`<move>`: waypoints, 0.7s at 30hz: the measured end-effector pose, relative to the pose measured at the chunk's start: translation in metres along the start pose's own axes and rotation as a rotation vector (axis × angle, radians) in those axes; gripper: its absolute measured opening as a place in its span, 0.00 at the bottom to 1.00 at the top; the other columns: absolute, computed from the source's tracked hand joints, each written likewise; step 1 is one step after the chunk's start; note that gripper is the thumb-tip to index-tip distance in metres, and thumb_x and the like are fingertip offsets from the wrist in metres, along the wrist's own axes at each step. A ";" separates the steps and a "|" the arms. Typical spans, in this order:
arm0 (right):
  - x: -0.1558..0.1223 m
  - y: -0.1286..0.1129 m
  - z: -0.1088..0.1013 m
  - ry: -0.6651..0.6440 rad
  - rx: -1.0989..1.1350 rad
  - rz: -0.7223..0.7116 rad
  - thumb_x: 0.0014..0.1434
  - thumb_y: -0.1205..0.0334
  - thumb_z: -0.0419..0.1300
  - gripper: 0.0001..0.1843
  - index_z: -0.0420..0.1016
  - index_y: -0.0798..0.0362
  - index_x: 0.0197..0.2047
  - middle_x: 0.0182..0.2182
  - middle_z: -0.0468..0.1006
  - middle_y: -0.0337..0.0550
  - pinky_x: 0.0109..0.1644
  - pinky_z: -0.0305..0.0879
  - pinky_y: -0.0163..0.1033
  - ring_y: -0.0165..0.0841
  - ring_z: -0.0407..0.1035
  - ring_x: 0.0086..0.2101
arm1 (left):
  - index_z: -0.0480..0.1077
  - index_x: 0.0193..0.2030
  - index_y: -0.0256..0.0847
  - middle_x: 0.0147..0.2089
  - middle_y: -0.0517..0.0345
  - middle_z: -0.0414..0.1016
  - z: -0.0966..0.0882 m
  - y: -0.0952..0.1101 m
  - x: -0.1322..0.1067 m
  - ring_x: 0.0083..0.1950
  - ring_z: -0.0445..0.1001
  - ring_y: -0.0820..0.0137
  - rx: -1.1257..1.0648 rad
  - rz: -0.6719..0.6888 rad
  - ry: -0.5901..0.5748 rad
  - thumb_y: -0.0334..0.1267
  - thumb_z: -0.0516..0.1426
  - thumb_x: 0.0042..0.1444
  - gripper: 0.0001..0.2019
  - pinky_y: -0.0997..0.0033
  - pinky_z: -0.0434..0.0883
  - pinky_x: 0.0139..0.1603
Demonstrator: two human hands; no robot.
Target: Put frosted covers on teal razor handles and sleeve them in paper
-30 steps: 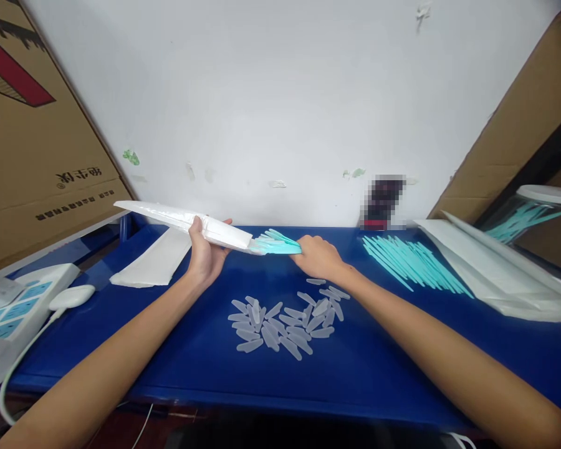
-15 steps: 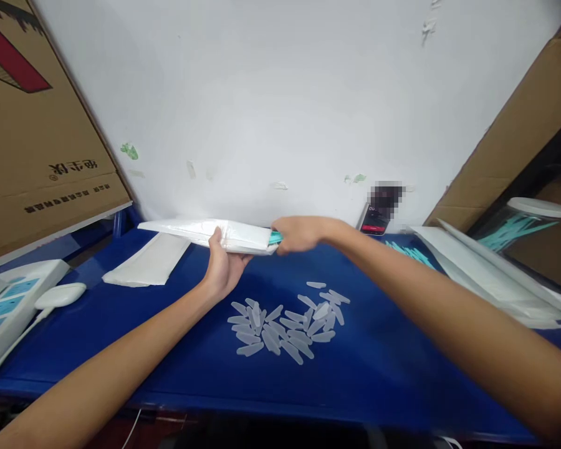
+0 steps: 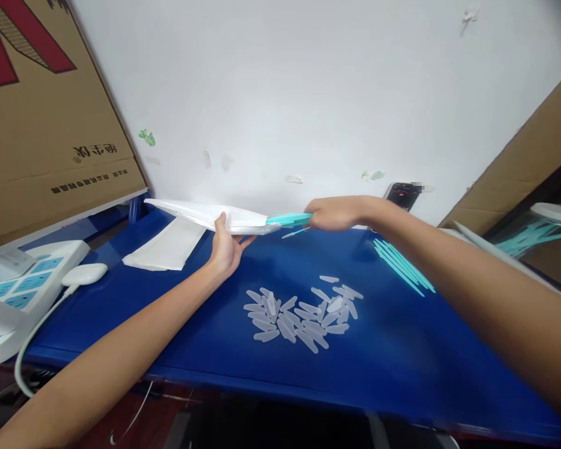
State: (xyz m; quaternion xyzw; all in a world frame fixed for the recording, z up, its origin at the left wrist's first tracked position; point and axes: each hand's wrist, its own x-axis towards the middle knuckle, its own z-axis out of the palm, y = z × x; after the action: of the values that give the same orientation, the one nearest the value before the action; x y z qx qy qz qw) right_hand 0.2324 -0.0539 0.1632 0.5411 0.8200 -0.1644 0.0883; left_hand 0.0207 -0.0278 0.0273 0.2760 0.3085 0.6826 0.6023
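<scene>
My left hand [image 3: 227,246] is closed on a white plastic bag [image 3: 245,218], thumb on top and fingers beneath, held above the table. From the bag's right end sticks a bundle of thin turquoise sticks [image 3: 287,219]. My right hand [image 3: 334,213] is closed around the outer end of that bundle; one stick angles downward apart from the rest. How far the sticks reach inside the bag is hidden. On the table below lie many small translucent plastic pieces [image 3: 308,315], loosely scattered. More turquoise sticks [image 3: 402,265] lie near my right forearm.
A flat white bag [image 3: 166,244] lies on the blue table [image 3: 206,349] at the left. Beyond it are a power strip [image 3: 42,280] with a white plug and a cardboard box [image 3: 60,143]. A phone [image 3: 402,194] leans on the wall; a clear jar [image 3: 537,231] holds turquoise sticks.
My right hand has moved right, away from the bag's end, and more of the turquoise sticks now shows outside it. The camera view has shifted, uncovering the loose sticks at the right.
</scene>
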 end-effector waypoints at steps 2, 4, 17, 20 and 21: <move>-0.006 0.005 -0.003 -0.019 0.037 -0.007 0.53 0.67 0.54 0.13 0.54 0.51 0.21 0.24 0.60 0.41 0.30 0.49 0.43 0.31 0.52 0.25 | 0.74 0.51 0.42 0.53 0.50 0.80 -0.003 -0.001 0.003 0.56 0.77 0.56 -0.003 -0.028 0.000 0.47 0.50 0.68 0.16 0.52 0.74 0.59; -0.012 0.009 -0.006 -0.008 0.056 0.007 0.54 0.66 0.55 0.13 0.57 0.51 0.20 0.26 0.64 0.45 0.31 0.53 0.44 0.33 0.57 0.27 | 0.74 0.51 0.43 0.53 0.50 0.80 -0.006 -0.001 0.005 0.53 0.78 0.56 -0.012 -0.051 -0.008 0.48 0.50 0.67 0.17 0.51 0.74 0.58; -0.023 0.021 0.017 0.078 0.293 0.042 0.53 0.62 0.58 0.14 0.54 0.51 0.24 0.26 0.59 0.40 0.29 0.50 0.40 0.30 0.51 0.27 | 0.72 0.52 0.43 0.45 0.48 0.81 -0.006 -0.002 0.000 0.42 0.80 0.59 -0.017 -0.224 0.010 0.52 0.47 0.68 0.20 0.61 0.76 0.44; -0.028 0.023 0.018 0.073 0.387 0.026 0.55 0.61 0.59 0.13 0.57 0.51 0.25 0.25 0.58 0.38 0.29 0.51 0.39 0.30 0.51 0.27 | 0.72 0.49 0.42 0.39 0.50 0.80 -0.005 0.001 0.000 0.37 0.79 0.62 -0.053 -0.253 0.032 0.52 0.46 0.68 0.20 0.67 0.75 0.37; -0.030 0.024 0.017 0.082 0.423 0.041 0.55 0.60 0.59 0.12 0.60 0.51 0.26 0.26 0.60 0.39 0.30 0.53 0.38 0.30 0.53 0.27 | 0.72 0.49 0.42 0.37 0.51 0.79 -0.006 0.001 0.000 0.36 0.79 0.63 -0.063 -0.253 0.035 0.52 0.46 0.68 0.20 0.68 0.74 0.36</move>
State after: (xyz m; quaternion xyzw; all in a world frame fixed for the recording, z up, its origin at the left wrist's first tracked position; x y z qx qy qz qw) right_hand 0.2653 -0.0773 0.1524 0.5705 0.7590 -0.3087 -0.0573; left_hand 0.0158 -0.0281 0.0247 0.2040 0.3298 0.6151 0.6865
